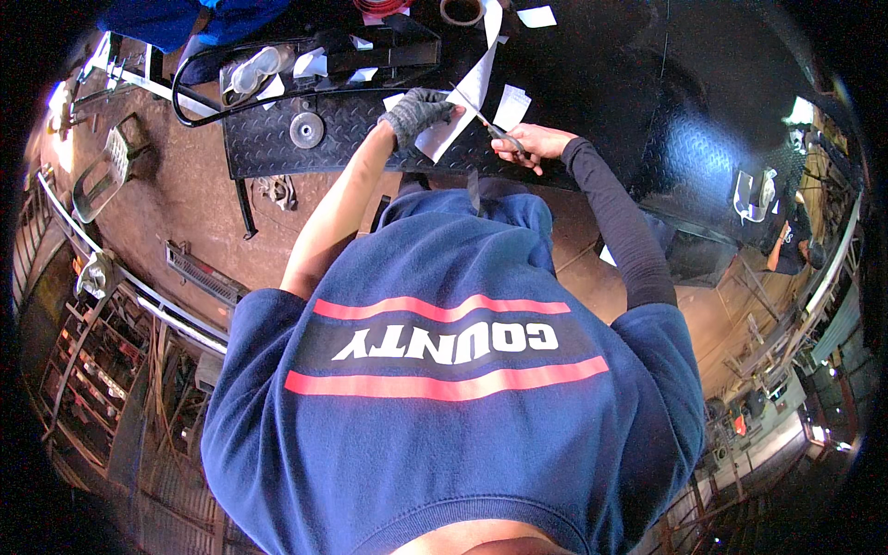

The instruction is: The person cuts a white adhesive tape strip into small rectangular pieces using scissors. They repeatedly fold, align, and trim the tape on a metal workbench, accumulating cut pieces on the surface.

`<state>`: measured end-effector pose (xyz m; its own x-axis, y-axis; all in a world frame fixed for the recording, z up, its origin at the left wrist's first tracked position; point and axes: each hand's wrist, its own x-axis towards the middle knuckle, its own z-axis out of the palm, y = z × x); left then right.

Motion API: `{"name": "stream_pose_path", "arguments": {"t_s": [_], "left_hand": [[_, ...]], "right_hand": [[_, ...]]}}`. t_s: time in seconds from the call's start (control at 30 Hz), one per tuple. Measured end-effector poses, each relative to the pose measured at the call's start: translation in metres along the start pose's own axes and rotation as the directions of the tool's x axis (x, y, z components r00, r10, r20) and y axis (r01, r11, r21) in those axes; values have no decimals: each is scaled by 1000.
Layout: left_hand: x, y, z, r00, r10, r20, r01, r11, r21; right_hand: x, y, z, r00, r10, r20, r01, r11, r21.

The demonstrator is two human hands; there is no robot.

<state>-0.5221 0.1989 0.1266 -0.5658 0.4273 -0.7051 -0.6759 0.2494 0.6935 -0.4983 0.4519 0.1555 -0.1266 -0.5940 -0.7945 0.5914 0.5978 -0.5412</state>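
In my left hand point(418, 116), which wears a grey knit glove, is a long white paper strip point(476, 81), pinched near its lower part. The strip runs up and away toward the far edge of the black table. My right hand point(538, 143), bare below a black sleeve, has its fingers through the handles of a pair of scissors point(494, 128). The scissor blades point up and left and meet the strip's right edge; I cannot tell how far they have cut. Cut pieces of white paper point(512, 105) lie just right of the strip.
The black tread-plate table point(351, 153) holds a round grinding disc point(307, 129), clear goggles point(254, 72), a black metal piece point(384, 57) and a tape roll point(461, 11). Blue cloth point(166, 20) shows at far left. A plastic chair point(104, 171) stands left; another person point(791, 248) is far right.
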Motion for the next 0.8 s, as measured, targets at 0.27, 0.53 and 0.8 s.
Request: {"name": "stream_pose_path", "arguments": {"t_s": [0.27,0.53,0.8], "left_hand": [[2,-3,-1,999,10,37,-9,1000,-17],[-12,15,5,1000,23,14,-23,999,29],[-8,14,2,999,18,49,-21,997,70]], "right_hand": [[-1,1,-2,997,-61,47,60,998,13],[-4,1,1,989,-109,97,106,994,32],[-6,3,2,989,-124,85,122,992,34]]}}
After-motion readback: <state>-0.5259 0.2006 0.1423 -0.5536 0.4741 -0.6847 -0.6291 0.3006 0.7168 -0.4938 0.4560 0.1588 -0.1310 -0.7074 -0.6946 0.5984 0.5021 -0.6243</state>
